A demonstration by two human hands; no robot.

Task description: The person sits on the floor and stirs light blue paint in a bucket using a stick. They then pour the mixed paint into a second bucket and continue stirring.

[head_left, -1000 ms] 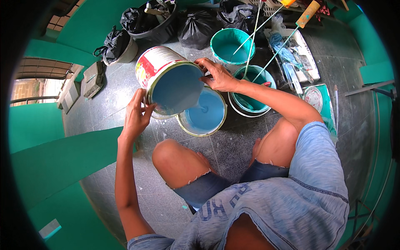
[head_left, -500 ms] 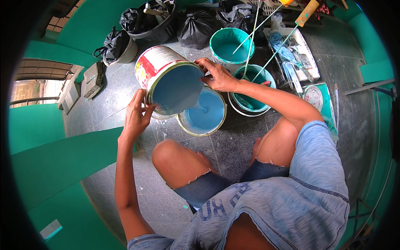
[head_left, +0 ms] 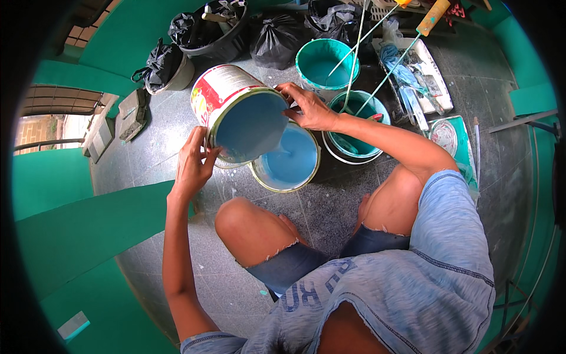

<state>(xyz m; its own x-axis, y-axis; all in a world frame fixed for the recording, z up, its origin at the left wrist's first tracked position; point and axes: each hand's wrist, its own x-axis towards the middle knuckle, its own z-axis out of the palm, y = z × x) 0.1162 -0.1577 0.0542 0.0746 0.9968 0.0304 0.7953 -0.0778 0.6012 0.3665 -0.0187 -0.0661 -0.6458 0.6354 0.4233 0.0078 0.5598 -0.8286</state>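
Note:
My left hand and my right hand grip opposite sides of the rim of a white and red paint bucket. It is tipped toward me, its mouth facing my knees, and blue-grey paint coats the inside. From its lower lip a stream of paint runs into a second paint bucket, which stands upright on the floor and holds lighter blue paint. Part of that bucket's far rim is hidden behind the tilted one. Both hands are closed on the rim, left at its near left, right at its far right.
Right of the buckets stand a pail with green paint and a brush and a teal-lined pail. Long-handled rollers lean out of them. A white tray holds rags and tools. Black bags line the back; a green wall stands left.
Almost nothing differs. Paint still runs from the tilted bucket, and both hands keep the same hold and position.

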